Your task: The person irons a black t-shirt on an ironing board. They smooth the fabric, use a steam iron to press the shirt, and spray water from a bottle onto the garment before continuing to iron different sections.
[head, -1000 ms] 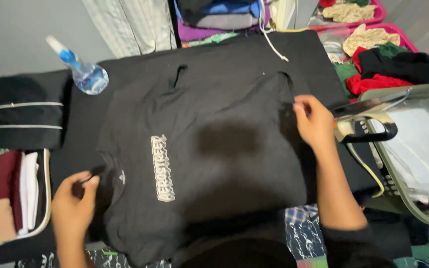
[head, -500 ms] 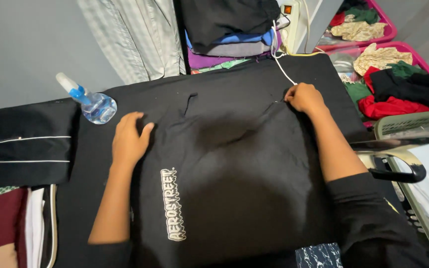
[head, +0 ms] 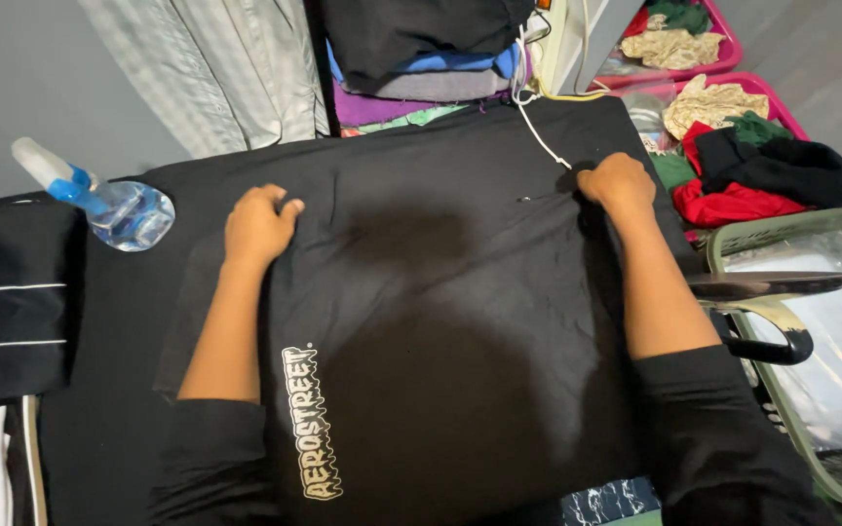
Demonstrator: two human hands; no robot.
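A black cotton T-shirt with pale lettering down one side (head: 421, 321) is lying spread flat across the dark-covered bench (head: 109, 409), already laid out and mostly smooth. The left hand (head: 257, 226) is pressing on the shirt's upper left part with its fingers (head: 280, 206) curled loosely, gripping nothing. The right hand (head: 618, 182) is resting at the upper right edge, fingers bent down into the fabric; they may be pinching a fold, but the view is not showing it clearly. A darker patch, seemingly damp, is showing mid-shirt, and faint creases are remaining near the top. A clear plastic spray bottle with a blue nozzle (head: 114, 205) is lying on the bench well left of the shirt. A black-handled iron (head: 767, 312) is sitting to the right, untouched.
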